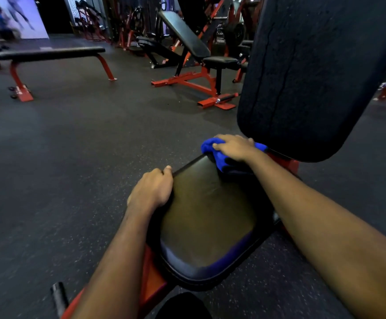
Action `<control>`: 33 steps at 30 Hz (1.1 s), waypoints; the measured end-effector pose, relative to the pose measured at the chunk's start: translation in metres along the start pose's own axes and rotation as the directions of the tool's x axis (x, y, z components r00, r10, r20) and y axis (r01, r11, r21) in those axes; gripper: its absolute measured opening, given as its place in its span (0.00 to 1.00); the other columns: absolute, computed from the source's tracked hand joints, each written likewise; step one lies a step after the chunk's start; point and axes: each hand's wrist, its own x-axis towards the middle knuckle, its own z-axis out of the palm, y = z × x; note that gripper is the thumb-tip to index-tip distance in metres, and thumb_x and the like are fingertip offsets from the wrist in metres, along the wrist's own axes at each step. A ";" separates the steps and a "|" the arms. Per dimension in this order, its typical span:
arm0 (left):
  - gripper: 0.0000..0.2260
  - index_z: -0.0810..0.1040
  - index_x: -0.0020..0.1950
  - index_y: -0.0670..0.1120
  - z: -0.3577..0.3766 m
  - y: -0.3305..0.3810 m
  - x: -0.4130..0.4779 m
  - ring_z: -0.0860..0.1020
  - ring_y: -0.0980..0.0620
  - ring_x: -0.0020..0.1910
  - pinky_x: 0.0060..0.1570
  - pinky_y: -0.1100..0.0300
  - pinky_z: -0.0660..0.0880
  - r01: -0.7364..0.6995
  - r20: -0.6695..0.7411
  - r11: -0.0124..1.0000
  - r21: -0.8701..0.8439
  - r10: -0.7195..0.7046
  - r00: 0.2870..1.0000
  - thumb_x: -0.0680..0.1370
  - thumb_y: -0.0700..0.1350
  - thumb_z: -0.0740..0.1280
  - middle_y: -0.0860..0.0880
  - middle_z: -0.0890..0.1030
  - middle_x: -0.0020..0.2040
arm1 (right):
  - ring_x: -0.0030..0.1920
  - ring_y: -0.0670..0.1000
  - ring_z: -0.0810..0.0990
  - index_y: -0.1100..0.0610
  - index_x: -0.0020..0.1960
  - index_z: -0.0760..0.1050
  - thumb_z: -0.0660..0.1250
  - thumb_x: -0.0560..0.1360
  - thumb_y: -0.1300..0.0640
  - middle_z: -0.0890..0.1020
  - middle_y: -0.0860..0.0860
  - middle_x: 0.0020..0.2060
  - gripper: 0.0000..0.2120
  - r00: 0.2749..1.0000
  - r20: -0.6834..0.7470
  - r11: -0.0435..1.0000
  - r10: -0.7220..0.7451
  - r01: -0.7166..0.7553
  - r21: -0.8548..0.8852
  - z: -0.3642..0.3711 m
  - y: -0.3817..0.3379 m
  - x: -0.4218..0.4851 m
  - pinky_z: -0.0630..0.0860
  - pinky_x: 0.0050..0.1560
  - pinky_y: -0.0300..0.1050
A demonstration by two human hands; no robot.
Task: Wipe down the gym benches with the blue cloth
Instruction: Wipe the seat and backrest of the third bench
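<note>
A black padded bench seat (210,215) on a red frame lies right below me, with its upright black backrest (307,77) rising at the right. My left hand (151,192) grips the seat's left edge, fingers curled over the side. My right hand (233,147) presses flat on the bunched blue cloth (210,145) at the far end of the seat, just under the backrest. Part of the cloth is hidden under my palm.
A flat black bench (49,52) with red legs stands at the far left. An adjustable incline bench (187,35) on a red frame stands in the middle distance. More red machines line the back. Dark speckled rubber floor (72,146) surrounds the bench.
</note>
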 end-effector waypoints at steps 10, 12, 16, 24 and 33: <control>0.26 0.71 0.69 0.42 0.000 -0.003 0.000 0.71 0.41 0.68 0.64 0.47 0.66 -0.020 -0.008 1.000 -0.004 0.020 1.000 0.83 0.57 0.47 0.40 0.71 0.71 | 0.72 0.53 0.69 0.41 0.72 0.69 0.60 0.81 0.42 0.72 0.48 0.73 0.20 0.996 -0.020 0.987 -0.084 0.086 0.134 -0.001 0.030 0.005 0.64 0.71 0.55; 0.26 0.71 0.69 0.42 0.001 -0.004 0.001 0.71 0.41 0.67 0.63 0.47 0.66 -0.022 -0.006 1.000 -0.007 0.022 1.000 0.83 0.57 0.46 0.40 0.71 0.71 | 0.71 0.55 0.70 0.39 0.69 0.71 0.59 0.80 0.41 0.73 0.48 0.72 0.18 0.999 0.015 0.998 -0.037 0.036 0.050 0.002 0.001 0.019 0.64 0.70 0.53; 0.27 0.72 0.69 0.42 0.001 -0.006 0.003 0.70 0.41 0.68 0.64 0.47 0.66 -0.022 -0.007 0.999 -0.024 0.022 1.000 0.83 0.58 0.46 0.40 0.71 0.71 | 0.74 0.47 0.66 0.38 0.69 0.71 0.63 0.79 0.44 0.72 0.40 0.71 0.19 0.938 -0.045 0.939 -0.343 0.344 0.014 0.018 -0.021 -0.022 0.59 0.71 0.55; 0.27 0.70 0.71 0.41 0.000 -0.006 -0.003 0.70 0.39 0.69 0.65 0.47 0.65 -0.009 -0.015 1.000 -0.020 0.009 1.000 0.83 0.58 0.45 0.39 0.70 0.72 | 0.75 0.51 0.65 0.48 0.76 0.66 0.61 0.78 0.44 0.68 0.47 0.75 0.27 0.961 -0.130 0.966 -0.245 0.253 0.048 0.010 0.058 -0.056 0.62 0.74 0.53; 0.29 0.67 0.74 0.41 0.001 -0.005 -0.003 0.66 0.41 0.73 0.70 0.45 0.61 -0.003 -0.015 0.999 -0.043 0.002 1.000 0.83 0.58 0.44 0.39 0.67 0.74 | 0.72 0.53 0.68 0.37 0.68 0.72 0.61 0.77 0.49 0.73 0.46 0.71 0.20 0.993 -0.063 0.994 -0.099 0.102 0.034 0.009 -0.022 -0.012 0.63 0.68 0.52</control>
